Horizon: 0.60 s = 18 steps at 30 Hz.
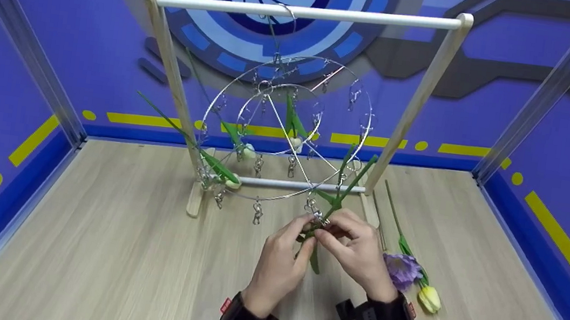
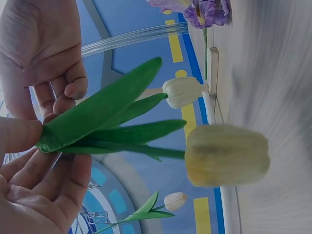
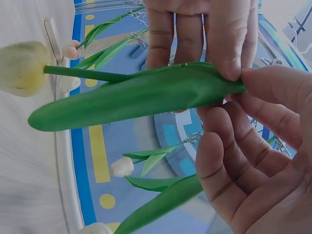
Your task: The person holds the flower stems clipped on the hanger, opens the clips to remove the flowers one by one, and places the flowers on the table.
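Note:
Both hands meet at the near edge of a round wire clip hanger (image 1: 280, 201). My left hand (image 1: 280, 265) pinches a pale yellow tulip (image 2: 226, 156) near its leaf base, thumb over the green leaf (image 3: 131, 100). At the same spot my right hand (image 1: 358, 250) pinches the stem with thumb and fingertips, close to a metal clip (image 1: 317, 215). The bloom hangs downward; in the head view the hands hide it. Whether the clip grips the stem is hidden. Behind it hangs a white tulip (image 2: 184, 91). Other tulips (image 1: 232, 181) hang from the hanger's left and back.
The hanger hooks over the white top bar (image 1: 308, 13) of a wooden stand (image 1: 420, 103). Several bare clips (image 1: 256, 213) dangle from its rings. On the table at right lie a purple flower (image 1: 402, 271) and a yellow tulip (image 1: 429, 299). Printed panels (image 1: 543, 224) enclose the table.

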Each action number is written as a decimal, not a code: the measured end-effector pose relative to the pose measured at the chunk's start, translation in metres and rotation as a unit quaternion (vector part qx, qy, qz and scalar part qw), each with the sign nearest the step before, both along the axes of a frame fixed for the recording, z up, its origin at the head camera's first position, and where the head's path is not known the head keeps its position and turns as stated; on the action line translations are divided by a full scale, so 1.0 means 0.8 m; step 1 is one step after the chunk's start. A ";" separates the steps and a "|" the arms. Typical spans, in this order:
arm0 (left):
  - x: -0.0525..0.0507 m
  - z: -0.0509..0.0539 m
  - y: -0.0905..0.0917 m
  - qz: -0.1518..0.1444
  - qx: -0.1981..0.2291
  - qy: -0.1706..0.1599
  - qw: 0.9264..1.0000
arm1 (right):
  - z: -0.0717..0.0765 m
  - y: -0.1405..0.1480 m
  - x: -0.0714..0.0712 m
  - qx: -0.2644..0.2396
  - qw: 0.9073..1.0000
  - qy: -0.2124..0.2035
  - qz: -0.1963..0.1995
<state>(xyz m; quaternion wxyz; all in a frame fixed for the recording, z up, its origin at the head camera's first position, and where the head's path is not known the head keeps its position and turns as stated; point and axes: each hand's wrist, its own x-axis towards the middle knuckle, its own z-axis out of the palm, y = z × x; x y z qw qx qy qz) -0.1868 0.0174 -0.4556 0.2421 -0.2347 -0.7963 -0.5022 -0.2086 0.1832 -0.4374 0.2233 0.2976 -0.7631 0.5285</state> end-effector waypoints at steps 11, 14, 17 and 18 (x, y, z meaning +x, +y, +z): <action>-0.003 0.001 -0.004 -0.020 0.011 -0.002 1.000 | -0.001 -0.003 0.000 -0.004 1.000 0.007 -0.005; -0.004 0.003 -0.007 -0.015 0.014 0.003 1.000 | -0.001 -0.005 0.000 -0.006 1.000 0.006 -0.007; -0.005 0.005 -0.009 -0.008 0.018 0.011 1.000 | 0.000 -0.005 0.001 -0.011 1.000 0.004 -0.010; -0.005 0.006 -0.009 -0.008 0.021 0.013 1.000 | 0.000 -0.005 0.001 -0.014 1.000 0.001 -0.010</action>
